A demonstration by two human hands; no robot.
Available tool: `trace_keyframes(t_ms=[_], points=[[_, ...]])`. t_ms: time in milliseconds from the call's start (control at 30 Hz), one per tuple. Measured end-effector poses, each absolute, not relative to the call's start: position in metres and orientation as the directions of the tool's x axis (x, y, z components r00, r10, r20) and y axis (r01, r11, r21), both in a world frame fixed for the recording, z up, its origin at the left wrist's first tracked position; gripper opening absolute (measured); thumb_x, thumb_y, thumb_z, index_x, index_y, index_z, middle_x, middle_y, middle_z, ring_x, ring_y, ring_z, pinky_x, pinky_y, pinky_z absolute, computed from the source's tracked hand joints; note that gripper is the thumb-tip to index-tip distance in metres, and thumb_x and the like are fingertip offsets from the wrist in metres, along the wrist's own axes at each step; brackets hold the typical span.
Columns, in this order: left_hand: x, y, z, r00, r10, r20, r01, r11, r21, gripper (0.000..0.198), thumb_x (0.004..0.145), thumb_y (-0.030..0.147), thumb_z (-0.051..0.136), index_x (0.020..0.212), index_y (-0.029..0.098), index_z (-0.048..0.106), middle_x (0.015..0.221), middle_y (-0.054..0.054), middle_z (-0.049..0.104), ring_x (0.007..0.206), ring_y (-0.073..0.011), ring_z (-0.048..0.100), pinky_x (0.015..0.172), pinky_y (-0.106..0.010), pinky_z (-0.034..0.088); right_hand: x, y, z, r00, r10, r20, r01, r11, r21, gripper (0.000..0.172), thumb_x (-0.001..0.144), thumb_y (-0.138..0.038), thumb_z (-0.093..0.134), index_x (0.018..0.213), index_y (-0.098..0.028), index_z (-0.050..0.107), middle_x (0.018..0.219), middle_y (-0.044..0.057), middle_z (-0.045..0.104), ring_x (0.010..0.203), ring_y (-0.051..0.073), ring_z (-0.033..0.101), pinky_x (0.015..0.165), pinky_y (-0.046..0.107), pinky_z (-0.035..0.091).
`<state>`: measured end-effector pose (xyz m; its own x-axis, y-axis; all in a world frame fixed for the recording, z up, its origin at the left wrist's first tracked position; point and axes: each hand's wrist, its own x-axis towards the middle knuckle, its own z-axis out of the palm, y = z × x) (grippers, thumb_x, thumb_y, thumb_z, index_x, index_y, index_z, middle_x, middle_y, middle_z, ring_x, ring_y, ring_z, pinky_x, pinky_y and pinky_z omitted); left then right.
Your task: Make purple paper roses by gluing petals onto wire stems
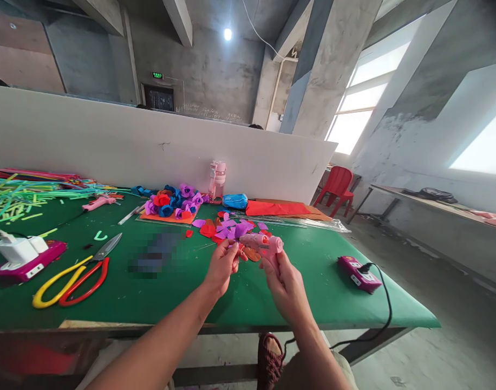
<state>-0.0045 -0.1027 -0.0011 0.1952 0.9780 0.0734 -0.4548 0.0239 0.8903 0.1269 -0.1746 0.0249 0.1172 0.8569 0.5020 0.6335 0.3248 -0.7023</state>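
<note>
In my right hand [286, 281] is a pink hot glue gun [261, 243], gripped by its handle with the nozzle pointing left. My left hand [222, 265] is closed in a pinch close to the nozzle, on what looks like a purple paper petal [240, 231]. The fingertips partly cover that piece. Loose purple petals [227, 223] and red petals [208, 228] lie scattered on the green table [162, 300] just beyond both hands. Further left, a pile of finished-looking paper flowers [173, 201] in purple, blue and red rests on an orange sheet.
Scissors [85, 273] with yellow and red handles lie at left, near a purple power strip [49, 257]. Another purple power strip [359, 274] with a black cord sits at right. A second pink glue gun [98, 202], coloured strips [32, 192] and a pink bottle [217, 181] stand further back.
</note>
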Motion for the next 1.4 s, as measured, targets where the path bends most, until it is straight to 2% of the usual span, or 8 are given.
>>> trace_keyframes(t_ms=[133,233,367,500,667,867,1200,1400], points=[[-0.005,-0.102,-0.002,0.197,0.977,0.079,-0.455,0.02,0.89,0.027,0.074,0.04,0.061,0.075,0.017,0.047,0.058,0.001,0.056,0.041,-0.0028,0.028,0.04,-0.018,0.018,0.128,-0.174,0.024,0.125,0.881,0.456,0.549,0.321,-0.772,0.023,0.086,-0.038,0.045,0.094,-0.019,0.056,0.065,0.0,0.06,0.049,0.011,0.047,0.045,0.021,0.035],[-0.005,-0.102,-0.001,0.201,0.977,0.067,-0.472,0.037,0.881,0.028,0.072,0.04,0.063,0.079,0.017,0.049,0.059,0.002,0.057,0.041,-0.003,0.029,0.04,-0.018,0.018,0.132,-0.172,0.024,0.175,0.9,0.4,0.4,0.307,-0.864,0.026,0.085,-0.045,0.047,0.083,-0.02,0.052,0.058,-0.003,0.054,0.044,0.009,0.042,0.041,0.021,0.032],[-0.008,-0.1,0.003,0.197,0.979,0.054,-0.504,0.054,0.862,0.027,0.072,0.04,0.061,0.077,0.017,0.049,0.059,0.0,0.06,0.041,-0.0038,0.031,0.039,-0.017,0.017,0.138,-0.167,0.022,0.27,0.908,0.32,0.183,0.278,-0.943,0.03,0.084,-0.051,0.049,0.082,-0.02,0.049,0.059,-0.004,0.052,0.042,0.008,0.04,0.039,0.021,0.031],[-0.01,-0.098,0.005,0.188,0.982,-0.002,-0.51,0.099,0.854,0.031,0.074,0.047,0.054,0.08,0.017,0.05,0.057,-0.001,0.061,0.039,-0.0047,0.032,0.037,-0.018,0.014,0.144,-0.162,0.02,0.314,0.903,0.293,0.072,0.285,-0.956,0.032,0.081,-0.052,0.053,0.084,-0.02,0.05,0.064,-0.004,0.053,0.04,0.006,0.04,0.037,0.02,0.029],[-0.01,-0.097,0.004,0.212,0.977,-0.028,-0.484,0.13,0.865,0.032,0.07,0.045,0.061,0.072,0.018,0.045,0.058,-0.001,0.06,0.039,-0.0035,0.031,0.037,-0.017,0.013,0.149,-0.16,0.018,0.339,0.889,0.307,0.039,0.313,-0.949,0.033,0.079,-0.052,0.056,0.083,-0.02,0.05,0.074,-0.002,0.059,0.04,0.005,0.041,0.036,0.02,0.029],[-0.01,-0.098,0.003,0.255,0.967,-0.006,-0.492,0.136,0.86,0.038,0.068,0.048,0.065,0.081,0.014,0.056,0.051,0.004,0.049,0.04,-0.003,0.028,0.038,-0.018,0.012,0.159,-0.159,0.019,0.391,0.862,0.323,0.031,0.339,-0.94,0.033,0.081,-0.051,0.055,0.083,-0.019,0.051,0.08,0.0,0.062,0.04,0.004,0.041,0.036,0.019,0.031],[-0.01,-0.1,0.007,0.212,0.977,-0.016,-0.441,0.11,0.891,0.037,0.066,0.049,0.066,0.073,0.014,0.057,0.047,0.003,0.049,0.039,-0.0029,0.026,0.039,-0.02,0.011,0.164,-0.159,0.019,0.388,0.873,0.295,-0.013,0.325,-0.946,0.033,0.078,-0.052,0.058,0.083,-0.019,0.052,0.079,-0.001,0.062,0.038,0.003,0.04,0.035,0.019,0.033],[-0.01,-0.101,0.01,0.208,0.978,-0.026,-0.413,0.112,0.904,0.037,0.062,0.047,0.071,0.078,0.015,0.06,0.047,0.005,0.047,0.039,-0.0029,0.024,0.04,-0.02,0.01,0.166,-0.159,0.021,0.406,0.871,0.276,-0.022,0.312,-0.95,0.035,0.075,-0.052,0.06,0.08,-0.019,0.053,0.076,-0.001,0.063,0.038,0.004,0.041,0.034,0.018,0.031]])
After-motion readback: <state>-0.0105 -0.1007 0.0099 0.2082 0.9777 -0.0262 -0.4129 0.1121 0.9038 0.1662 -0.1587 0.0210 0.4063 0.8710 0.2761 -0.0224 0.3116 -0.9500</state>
